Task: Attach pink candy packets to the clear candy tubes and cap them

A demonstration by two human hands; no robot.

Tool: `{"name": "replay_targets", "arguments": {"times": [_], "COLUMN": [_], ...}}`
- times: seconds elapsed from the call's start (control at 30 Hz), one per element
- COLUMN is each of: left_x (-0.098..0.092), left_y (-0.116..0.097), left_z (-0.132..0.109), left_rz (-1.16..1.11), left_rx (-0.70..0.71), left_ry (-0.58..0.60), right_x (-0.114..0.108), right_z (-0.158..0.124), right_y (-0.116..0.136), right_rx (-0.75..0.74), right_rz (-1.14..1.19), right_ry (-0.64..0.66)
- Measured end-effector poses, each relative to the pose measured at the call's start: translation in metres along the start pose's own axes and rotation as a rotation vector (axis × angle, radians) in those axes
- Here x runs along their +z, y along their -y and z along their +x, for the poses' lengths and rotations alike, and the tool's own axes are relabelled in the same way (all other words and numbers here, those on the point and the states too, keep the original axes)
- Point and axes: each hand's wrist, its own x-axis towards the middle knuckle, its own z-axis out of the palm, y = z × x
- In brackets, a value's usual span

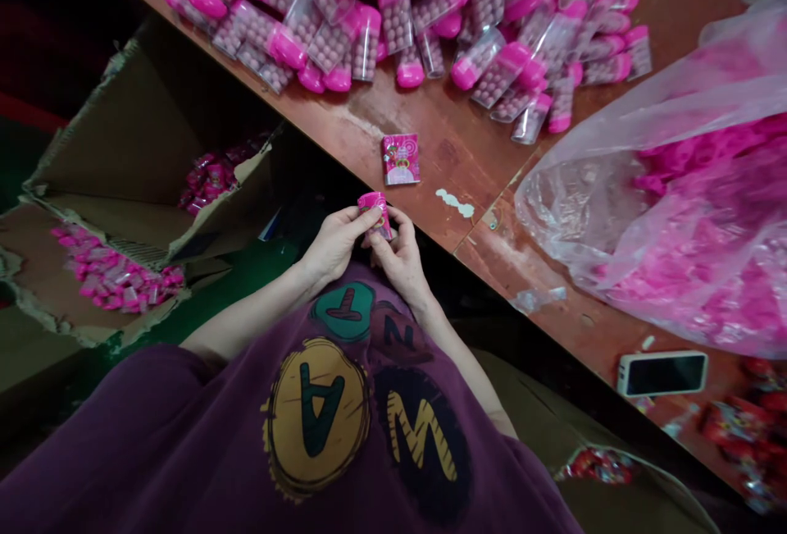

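Just off the table edge, in front of my chest, both hands hold a small pink printed label (371,204). My left hand (337,244) grips its left side, with the thumb across its face. My right hand (398,252) pinches the lower right side between thumb and fingers. Whether it is one label or several together I cannot make out. On the table just beyond my fingers lies a flat, square stack of similar pink printed labels (401,160).
Clear tubes with pink caps and small balls (397,13) are heaped across the table (424,120). A bag of pink pieces (689,222) and a phone (662,374) lie right. Cardboard boxes (123,140) holding pink packed pieces (116,267) stand at left below the edge.
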Motion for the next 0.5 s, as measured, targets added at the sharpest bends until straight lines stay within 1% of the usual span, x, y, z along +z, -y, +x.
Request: {"name": "replay_targets", "arguments": {"times": [0.13,0.2,0.23,0.27,0.3,0.37,0.4,0.43,0.47,0.5], "left_x": [-0.002,-0.008,-0.016,-0.027,-0.042,-0.079,-0.098,-0.115,-0.129,-0.138], "left_y": [-0.007,-0.016,-0.024,-0.034,-0.046,-0.075,-0.089,-0.102,-0.112,-0.12], "left_z": [-0.001,0.002,0.004,0.007,0.009,0.013,0.014,0.014,0.014,0.014], "left_rz": [-0.02,-0.044,-0.06,-0.08,-0.102,-0.151,-0.178,-0.206,-0.224,-0.238], "left_rx": [0.01,0.063,0.112,0.179,0.256,0.402,0.443,0.452,0.476,0.499], "left_ry": [-0.026,-0.071,-0.11,-0.17,-0.254,-0.488,-0.623,-0.706,-0.771,-0.812], "right_x": [0.007,0.01,0.011,0.012,0.012,0.011,0.011,0.011,0.012,0.014], "right_z": [0.009,0.01,0.009,0.008,0.007,0.007,0.009,0.013,0.018,0.025], "right_y": [0.003,0.009,0.012,0.016,0.02,0.027,0.031,0.034,0.039,0.043], "right_rx": [0.032,0.023,0.008,-0.014,-0.034,-0.067,-0.077,-0.089,-0.105,-0.127], "right_rz": [-0.056,-0.15,-0.215,-0.279,-0.335,-0.403,-0.418,-0.429,-0.44,-0.452], "right_ry": [0.039,0.118,0.167,0.212,0.246,0.255,0.242,0.231,0.226,0.228]}}
